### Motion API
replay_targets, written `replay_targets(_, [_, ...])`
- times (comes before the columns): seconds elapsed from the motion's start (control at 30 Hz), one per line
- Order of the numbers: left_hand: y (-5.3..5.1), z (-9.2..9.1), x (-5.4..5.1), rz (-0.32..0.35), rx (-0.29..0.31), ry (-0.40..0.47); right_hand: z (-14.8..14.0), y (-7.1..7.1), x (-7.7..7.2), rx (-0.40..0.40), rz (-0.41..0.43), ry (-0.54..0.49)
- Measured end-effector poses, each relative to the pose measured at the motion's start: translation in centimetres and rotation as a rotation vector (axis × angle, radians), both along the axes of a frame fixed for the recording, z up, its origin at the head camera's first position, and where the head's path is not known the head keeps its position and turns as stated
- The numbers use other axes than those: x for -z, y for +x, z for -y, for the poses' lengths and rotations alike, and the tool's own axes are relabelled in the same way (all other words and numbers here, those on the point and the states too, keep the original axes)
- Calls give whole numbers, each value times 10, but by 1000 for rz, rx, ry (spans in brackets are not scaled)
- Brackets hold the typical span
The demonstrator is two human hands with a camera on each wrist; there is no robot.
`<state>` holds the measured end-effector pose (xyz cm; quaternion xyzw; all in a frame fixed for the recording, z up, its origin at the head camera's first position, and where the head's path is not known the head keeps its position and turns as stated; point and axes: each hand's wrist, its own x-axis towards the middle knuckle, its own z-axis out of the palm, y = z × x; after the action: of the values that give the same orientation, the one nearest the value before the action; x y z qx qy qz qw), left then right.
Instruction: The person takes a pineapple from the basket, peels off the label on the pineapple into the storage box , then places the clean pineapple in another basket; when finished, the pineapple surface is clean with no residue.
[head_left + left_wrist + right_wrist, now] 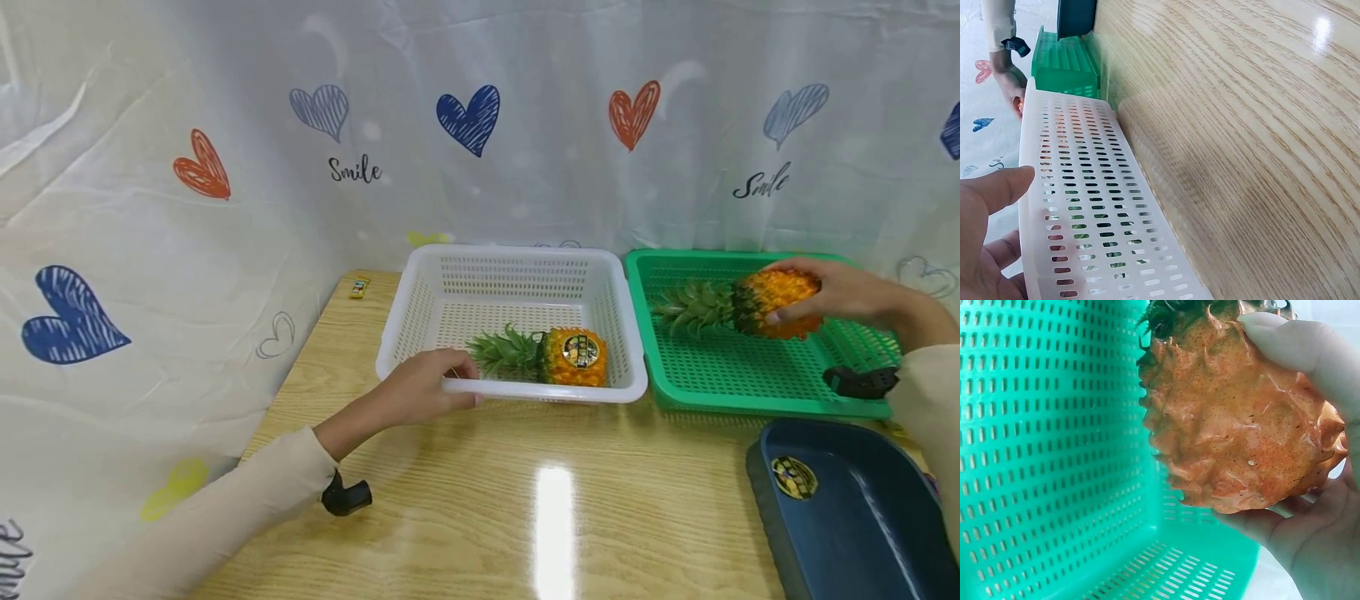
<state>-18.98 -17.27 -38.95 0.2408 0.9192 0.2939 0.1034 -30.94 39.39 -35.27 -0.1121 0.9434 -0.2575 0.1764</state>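
Note:
My right hand grips an orange pineapple by its body, with the leafy crown pointing left, over the green basket. In the right wrist view the thumb and fingers wrap round the spiny pineapple. A second pineapple, bearing a round gold-and-black sticker, lies on its side in the white basket. My left hand holds that basket's near rim at its left part, fingers inside and thumb outside. The left wrist view shows the slotted white wall beside the thumb.
A dark blue tub with a round gold-and-black sticker inside stands at the front right. A small yellow packet lies on the wooden table at the back left. Behind the baskets hangs a heart-patterned curtain.

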Motion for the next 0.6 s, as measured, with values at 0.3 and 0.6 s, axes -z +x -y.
replay_targets(0.3, [0,0,-1,-2,4,-2,-1,-6,12,-22,-26,18])
replay_targets(0.6, [0,0,0,4,1,-7,1,-11,18,-13,-27,69])
